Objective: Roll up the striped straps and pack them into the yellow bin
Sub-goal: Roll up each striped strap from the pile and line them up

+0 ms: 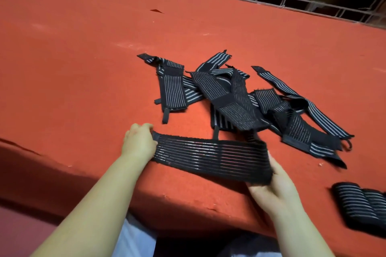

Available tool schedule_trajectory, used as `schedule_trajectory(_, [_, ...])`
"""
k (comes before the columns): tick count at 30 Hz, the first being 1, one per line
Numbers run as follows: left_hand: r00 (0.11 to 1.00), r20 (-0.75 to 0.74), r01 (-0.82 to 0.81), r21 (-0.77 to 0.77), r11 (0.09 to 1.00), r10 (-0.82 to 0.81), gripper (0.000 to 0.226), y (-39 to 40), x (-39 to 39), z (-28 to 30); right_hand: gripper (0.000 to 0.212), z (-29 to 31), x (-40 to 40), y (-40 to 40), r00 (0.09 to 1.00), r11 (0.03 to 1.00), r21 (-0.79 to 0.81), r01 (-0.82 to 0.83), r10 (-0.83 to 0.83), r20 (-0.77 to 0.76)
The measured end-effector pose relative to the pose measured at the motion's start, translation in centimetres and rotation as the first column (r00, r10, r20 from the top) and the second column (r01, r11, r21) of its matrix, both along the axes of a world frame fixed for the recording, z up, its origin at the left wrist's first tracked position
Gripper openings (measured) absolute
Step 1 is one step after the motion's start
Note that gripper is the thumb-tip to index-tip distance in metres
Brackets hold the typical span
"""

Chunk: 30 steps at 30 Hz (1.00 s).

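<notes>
Between both hands point(139, 143) point(275, 189) — stretched strap point(211, 157)

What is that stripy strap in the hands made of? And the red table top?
The strap, held stretched between the left hand and the right hand, looks like woven elastic cloth: black, matte, with thin pale stripes along it, and it bends softly. The red surface looks like felt or thin carpet, dull and slightly fuzzy, with scuffs; what lies under it cannot be seen.

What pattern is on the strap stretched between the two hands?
Black with thin pale stripes running along its length, seen in the head view on the strap.
</notes>
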<state>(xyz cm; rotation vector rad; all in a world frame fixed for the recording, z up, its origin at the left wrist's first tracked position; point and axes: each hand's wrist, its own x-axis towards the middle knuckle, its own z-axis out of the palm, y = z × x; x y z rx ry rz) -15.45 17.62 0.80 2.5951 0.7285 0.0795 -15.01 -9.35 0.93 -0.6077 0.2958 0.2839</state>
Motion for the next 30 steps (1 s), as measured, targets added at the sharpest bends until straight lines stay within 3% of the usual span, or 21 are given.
schedule_trajectory(2, [0.996, 0.062, 0.052, 0.180, 0.982, -0.064, 0.052, -1.7, 0.3, -0.2, 0.051, -0.8, 0.1, 0.0, 0.997, 0.986, -0.161, 0.045, -0.054, -0.053])
schedule_trajectory(3, [0.984, 0.117, 0.114, 0.167, 0.979, -0.135, 0.054, -2.9, 0.5, -0.2, 0.032, -1.1, 0.1, -0.1, 0.995, 0.969, -0.234, 0.076, -0.090, -0.049])
schedule_trajectory(4, [0.963, 0.168, 0.199, 0.088, 0.976, -0.212, 0.053, -4.4, 0.8, -0.2, 0.021, -1.4, 0.0, -0.1, 0.994, 0.951, -0.294, 0.097, -0.109, -0.027])
schedule_trajectory(7, [0.900, 0.275, 0.406, -0.250, 0.879, -0.338, 0.037, -9.1, 2.4, 0.4, 0.018, -1.6, -0.3, 0.0, 0.996, 0.880, -0.465, 0.090, -0.084, 0.033])
schedule_trajectory(11, [0.942, 0.195, 0.334, -0.621, 0.709, -0.272, 0.052, -14.7, 5.4, 0.6, 0.020, -2.0, -0.9, 0.9, 0.995, 0.795, -0.599, 0.093, -0.057, 0.080])
schedule_trajectory(14, [0.972, 0.204, 0.235, -0.828, 0.509, -0.117, 0.053, -16.9, 7.0, -0.4, 0.023, -2.1, -0.9, 0.7, 0.997, 0.804, -0.589, 0.075, -0.047, 0.063])
schedule_trajectory(17, [0.953, 0.298, 0.283, -0.815, 0.506, -0.053, 0.029, -17.3, 7.3, -1.9, 0.022, -1.4, -0.3, -0.2, 0.999, 0.885, -0.465, -0.015, -0.010, -0.050])
schedule_trajectory(20, [0.925, 0.376, 0.365, -0.835, 0.413, -0.057, 0.025, -16.8, 6.8, -2.3, 0.018, -0.4, 1.2, -1.2, 0.980, 0.915, -0.368, -0.168, 0.114, -0.165])
schedule_trajectory(24, [0.915, 0.390, 0.399, -0.839, 0.370, -0.102, 0.025, -16.5, 6.7, -2.2, 0.019, -0.1, 3.1, -1.5, 0.966, 0.828, -0.498, -0.257, 0.201, -0.164])
schedule_trajectory(27, [0.941, 0.333, 0.325, -0.852, 0.411, -0.054, 0.025, -16.7, 7.2, -2.2, 0.013, -0.9, 3.3, -1.5, 0.996, 0.714, -0.699, -0.048, 0.083, 0.017])
schedule_trajectory(30, [0.967, 0.252, 0.228, -0.918, 0.324, 0.034, 0.026, -17.0, 7.6, -1.7, 0.010, -0.8, 2.3, -2.7, 0.962, 0.573, -0.776, 0.262, -0.087, 0.260])
